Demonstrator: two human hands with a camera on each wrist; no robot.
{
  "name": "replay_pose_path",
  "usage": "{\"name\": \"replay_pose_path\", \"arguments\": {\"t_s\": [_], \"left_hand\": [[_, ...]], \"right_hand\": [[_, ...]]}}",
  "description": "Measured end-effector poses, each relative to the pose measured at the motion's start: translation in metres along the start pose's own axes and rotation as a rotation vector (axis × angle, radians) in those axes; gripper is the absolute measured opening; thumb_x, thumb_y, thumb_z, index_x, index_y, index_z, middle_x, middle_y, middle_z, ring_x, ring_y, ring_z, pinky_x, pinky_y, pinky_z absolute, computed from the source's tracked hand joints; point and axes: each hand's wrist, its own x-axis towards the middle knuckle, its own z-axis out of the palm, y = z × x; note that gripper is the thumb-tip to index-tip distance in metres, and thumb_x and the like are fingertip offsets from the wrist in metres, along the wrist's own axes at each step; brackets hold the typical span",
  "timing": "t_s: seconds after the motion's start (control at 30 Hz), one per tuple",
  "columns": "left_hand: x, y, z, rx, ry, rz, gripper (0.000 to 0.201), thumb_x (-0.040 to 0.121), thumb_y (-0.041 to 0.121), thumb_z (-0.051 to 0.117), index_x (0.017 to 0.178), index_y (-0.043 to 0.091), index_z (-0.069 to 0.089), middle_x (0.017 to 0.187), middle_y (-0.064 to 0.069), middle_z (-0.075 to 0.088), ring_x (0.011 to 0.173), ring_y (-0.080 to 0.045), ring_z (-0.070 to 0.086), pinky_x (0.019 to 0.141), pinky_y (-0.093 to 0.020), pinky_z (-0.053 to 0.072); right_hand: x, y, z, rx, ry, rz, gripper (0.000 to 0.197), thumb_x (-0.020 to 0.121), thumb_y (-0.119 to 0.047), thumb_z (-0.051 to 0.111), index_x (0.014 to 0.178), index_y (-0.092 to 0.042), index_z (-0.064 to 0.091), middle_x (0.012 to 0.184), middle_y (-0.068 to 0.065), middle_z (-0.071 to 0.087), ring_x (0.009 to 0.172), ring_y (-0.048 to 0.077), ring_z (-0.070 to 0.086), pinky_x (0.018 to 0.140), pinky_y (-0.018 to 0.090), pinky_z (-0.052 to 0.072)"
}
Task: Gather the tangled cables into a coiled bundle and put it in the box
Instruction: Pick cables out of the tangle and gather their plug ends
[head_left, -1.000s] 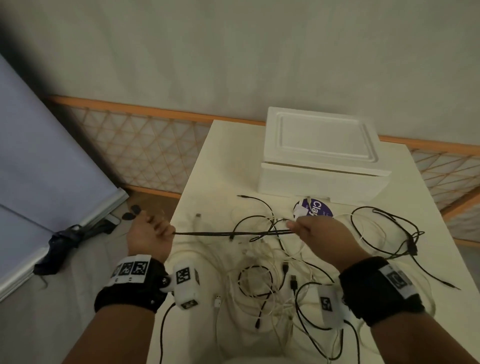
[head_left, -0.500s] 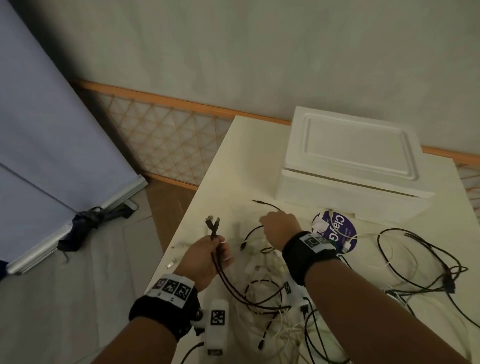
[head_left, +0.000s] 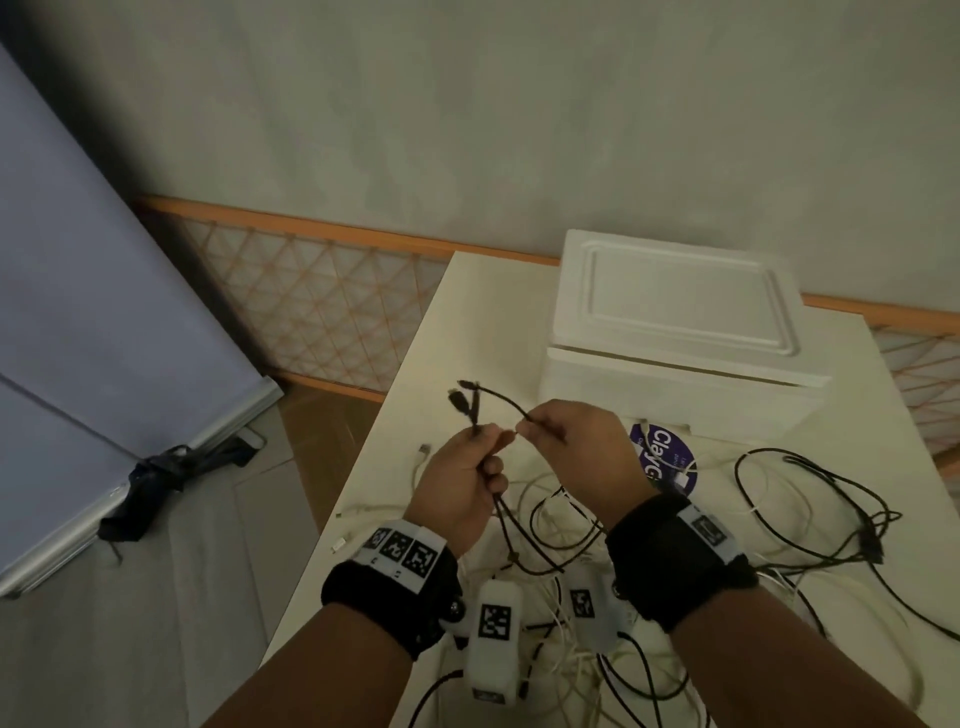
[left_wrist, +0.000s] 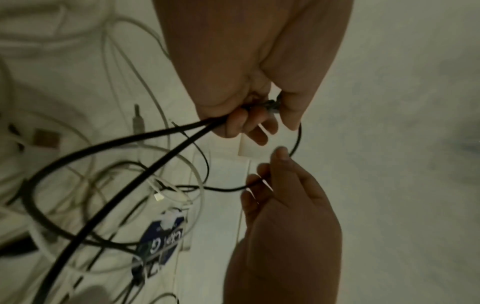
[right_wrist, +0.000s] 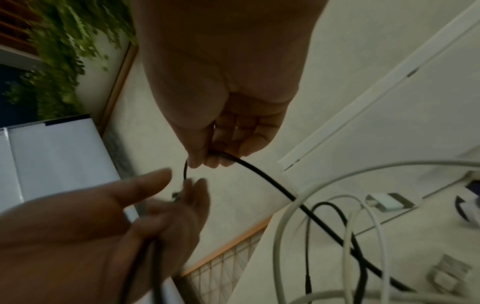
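Only readable txt: white "Clay" plus a partial "G" on a round purple label (head_left: 664, 460) lying on the table (head_left: 483, 322), w/ smaller print too tiny to read. Wrist-strap (head_left: 402, 552) squares are b/w coded markers, no letters.

**Table and its load**

A cream table (head_left: 447, 322) stands by the wall. At its far end sits a white box (head_left: 675, 332), lid on. Before the box lies a purple disc (head_left: 660, 460), with black and white cables (head_left: 810, 499) tangled loose across the near part.
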Motion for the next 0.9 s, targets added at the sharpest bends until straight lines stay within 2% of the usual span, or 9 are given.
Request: {"name": "replay_pose_path", "arguments": {"t_s": [0.1,0.27,0.37,0.4,0.47,0.6,0.73,0.83,0.9], "left_hand": [[-0.007,-0.002,0.015,0.052,-0.106,0.064,0.017,0.096,0.012,0.046,0.091,0.007,0.062,0.075,0.001,0.059,0.059,-0.007,0.043,0.051,-0.019,0.034],[-0.019,-0.001,0.029,0.241,-0.067,0.162,0.028,0.101,0.017,0.040,0.080,0.010,0.057,0.066,0.003,0.067,0.067,-0.011,0.054,0.063,-0.024,0.040],[-0.023,0.027,0.033,-0.021,-0.116,0.208,0.028,0.103,0.021,0.036,0.079,0.013,0.049,0.060,-0.002,0.063,0.071,-0.020,0.059,0.080,-0.036,0.050],[-0.023,0.041,0.032,-0.119,-0.158,0.223,0.028,0.102,0.023,0.036,0.077,0.014,0.047,0.055,0.000,0.056,0.063,-0.018,0.056,0.079,-0.037,0.053],[-0.026,0.068,0.029,-0.118,-0.186,0.259,0.030,0.101,0.024,0.038,0.072,0.018,0.044,0.050,0.005,0.040,0.045,-0.011,0.040,0.058,-0.028,0.050],[-0.028,0.072,0.026,0.387,-0.147,0.363,0.035,0.092,0.009,0.058,0.064,0.019,0.038,0.048,0.007,0.031,0.038,-0.007,0.023,0.038,-0.020,0.025],[-0.028,0.047,0.036,0.749,-0.216,0.341,0.016,0.080,0.006,0.072,0.077,0.019,0.063,0.071,0.005,0.062,0.054,-0.010,0.041,0.043,-0.022,0.030],[-0.031,0.037,0.051,0.762,-0.287,0.346,0.016,0.080,0.008,0.073,0.083,0.024,0.072,0.078,0.004,0.069,0.062,-0.017,0.048,0.049,-0.024,0.034],[-0.035,0.038,0.060,0.708,-0.295,0.422,0.010,0.082,0.006,0.071,0.079,0.016,0.071,0.069,0.006,0.068,0.060,-0.010,0.057,0.053,-0.018,0.040]], "right_hand": [[-0.020,-0.007,-0.002,-0.014,-0.008,-0.051,0.019,0.092,-0.035,0.057,0.087,-0.022,0.069,0.072,-0.008,0.063,0.069,0.009,0.056,0.062,0.024,0.042],[-0.039,-0.012,-0.011,-0.065,-0.062,-0.081,0.014,0.092,-0.027,0.055,0.087,-0.018,0.066,0.077,-0.002,0.065,0.073,0.016,0.059,0.064,0.031,0.045],[-0.043,0.003,-0.013,-0.213,-0.209,0.054,0.020,0.093,-0.024,0.051,0.085,-0.010,0.063,0.081,0.007,0.063,0.083,0.025,0.060,0.072,0.035,0.043],[-0.045,0.011,-0.015,-0.211,-0.249,0.120,0.020,0.093,-0.023,0.052,0.090,-0.009,0.066,0.086,0.008,0.066,0.088,0.025,0.061,0.076,0.033,0.044],[-0.048,0.020,-0.022,-0.197,-0.287,0.205,0.022,0.092,-0.024,0.056,0.101,-0.010,0.069,0.098,0.008,0.069,0.097,0.023,0.061,0.085,0.032,0.046],[-0.038,-0.001,-0.049,-0.100,-0.093,0.189,0.020,0.089,-0.026,0.062,0.097,-0.010,0.071,0.090,0.002,0.070,0.088,0.016,0.062,0.080,0.026,0.046],[-0.024,-0.049,-0.085,0.067,0.133,0.018,0.010,0.083,-0.019,0.069,0.088,-0.013,0.074,0.074,-0.012,0.061,0.066,-0.001,0.053,0.066,0.005,0.037],[-0.021,-0.066,-0.094,0.176,0.175,-0.039,0.010,0.082,-0.008,0.068,0.088,-0.012,0.075,0.080,-0.008,0.067,0.069,-0.007,0.057,0.068,0.004,0.041],[-0.023,-0.068,-0.092,0.274,0.246,-0.030,0.011,0.081,-0.008,0.069,0.088,-0.015,0.071,0.081,-0.007,0.067,0.067,-0.007,0.058,0.063,0.008,0.044]]}}
